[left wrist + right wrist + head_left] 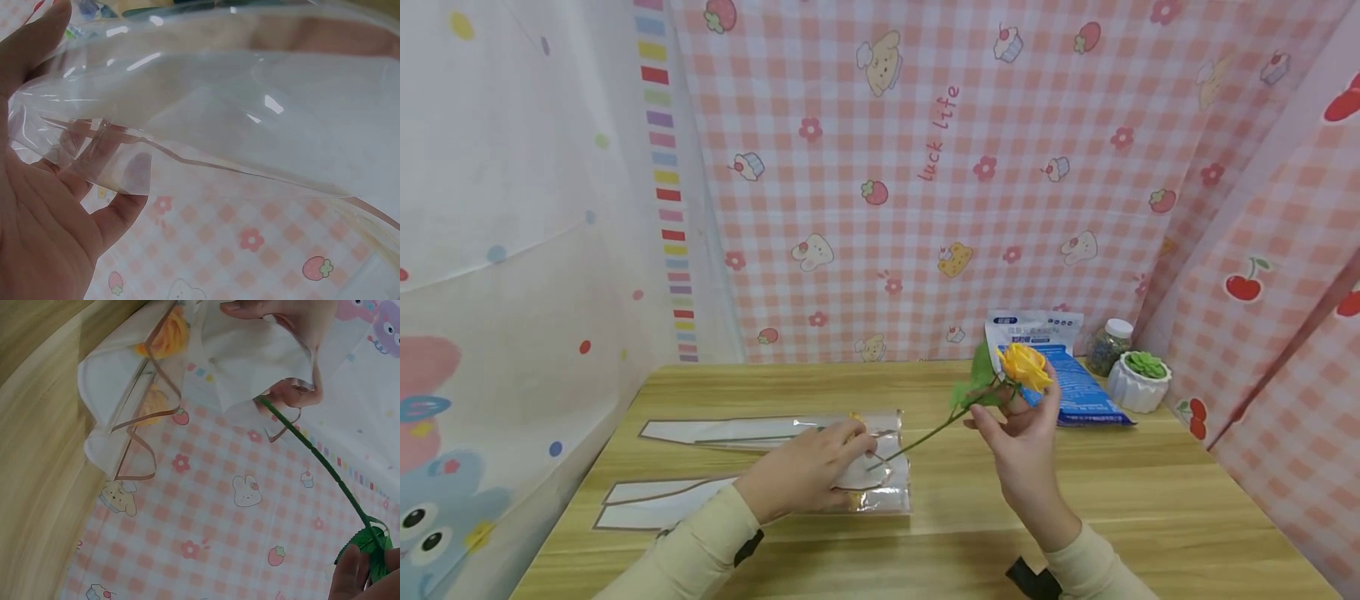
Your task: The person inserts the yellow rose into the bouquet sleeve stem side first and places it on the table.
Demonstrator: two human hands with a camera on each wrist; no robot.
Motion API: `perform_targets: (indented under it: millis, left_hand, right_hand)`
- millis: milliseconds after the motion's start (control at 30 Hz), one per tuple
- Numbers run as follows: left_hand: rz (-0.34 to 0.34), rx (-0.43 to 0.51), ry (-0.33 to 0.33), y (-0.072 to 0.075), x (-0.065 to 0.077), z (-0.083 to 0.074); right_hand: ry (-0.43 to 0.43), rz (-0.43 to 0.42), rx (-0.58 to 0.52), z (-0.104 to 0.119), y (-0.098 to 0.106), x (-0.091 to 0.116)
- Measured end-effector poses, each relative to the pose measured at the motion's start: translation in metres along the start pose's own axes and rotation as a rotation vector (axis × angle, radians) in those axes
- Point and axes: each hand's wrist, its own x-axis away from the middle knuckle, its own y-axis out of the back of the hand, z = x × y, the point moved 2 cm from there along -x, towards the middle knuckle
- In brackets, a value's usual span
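Note:
My right hand [1030, 446] pinches a yellow artificial rose [1026, 367] just below its bloom, near the green leaves [362, 547]. The rose's green stem [322, 459] slants down to the left, its lower end at the mouth of a clear-and-white flower sleeve [250, 356]. That sleeve's edge is gripped by my left hand [808, 467]. In the left wrist view, the thumb and fingers lie on opposite sides of the shiny film [206, 119], and its mouth gapes. Two more yellow roses [167, 334] show inside sleeves beside it.
One brown-edged sleeve [662, 431] lies farther back on the wooden table [955, 542]. At the back right stand a blue-and-white packet [1082, 392], a lidded jar [1108, 348] and a white pot with a green succulent [1138, 390]. Checked cloth hangs behind the table.

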Motion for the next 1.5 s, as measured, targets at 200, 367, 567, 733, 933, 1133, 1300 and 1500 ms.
perform_targets:
  millis: [200,367,567,733,933,1133,1300,1500]
  left_hand:
    - [-0.007,0.004,-0.003,0.002,0.002,0.000]
    - [-0.013,0.011,-0.008,0.002,0.002,0.000]
    - [-0.025,0.033,-0.006,-0.001,0.003,0.002]
    - [-0.039,0.025,-0.004,-0.003,0.005,0.005]
    - [-0.057,0.017,-0.016,-0.002,0.006,0.006]
    - [-0.055,0.021,-0.017,-0.001,0.006,0.005]
    - [-0.058,0.017,-0.013,-0.001,0.006,0.005]
    - [-0.046,0.022,-0.011,-0.002,0.005,0.004]
  right_hand:
    - [0.008,-0.033,0.020,-0.006,0.003,0.000]
    - [-0.015,0.011,0.052,-0.010,0.006,0.000]
    - [-0.095,0.048,0.211,-0.015,0.009,0.001]
    - [-0.222,0.085,0.331,-0.018,0.012,0.002]
    - [-0.248,0.044,0.322,-0.017,0.013,0.002]
    - [-0.244,-0.020,0.434,-0.016,0.016,0.001]
    - [-0.241,-0.028,0.614,-0.016,0.020,-0.001]
    - [-0.172,-0.004,0.682,-0.017,0.023,-0.003]
